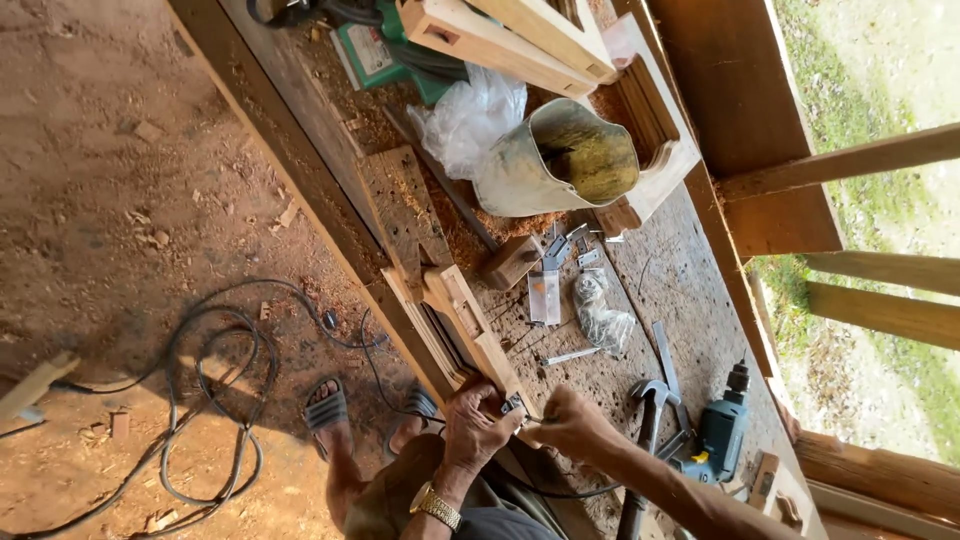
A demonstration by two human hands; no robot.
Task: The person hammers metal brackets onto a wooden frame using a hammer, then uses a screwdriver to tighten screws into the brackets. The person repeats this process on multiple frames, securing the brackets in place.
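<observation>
My left hand [472, 425], with a gold wristwatch, and my right hand [572, 422] meet at the near end of a light wooden frame piece [468, 325] lying on the workbench [680, 290]. Between the fingers of both hands sits a small metal fitting [513, 405], pressed against the wood. Whether a screw or a tool is also in my right hand I cannot tell. My sandalled feet [326, 405] stand on the dirt floor beside the bench.
A hammer [648, 400] and a blue-green drill [722, 432] lie right of my hands. Metal hinges [556, 250], a clear bag of hardware [600, 318], a wooden block [510, 262], a bent pail [556, 160] and a green power tool [385, 50] lie farther up. A black cable [210, 400] loops on the floor.
</observation>
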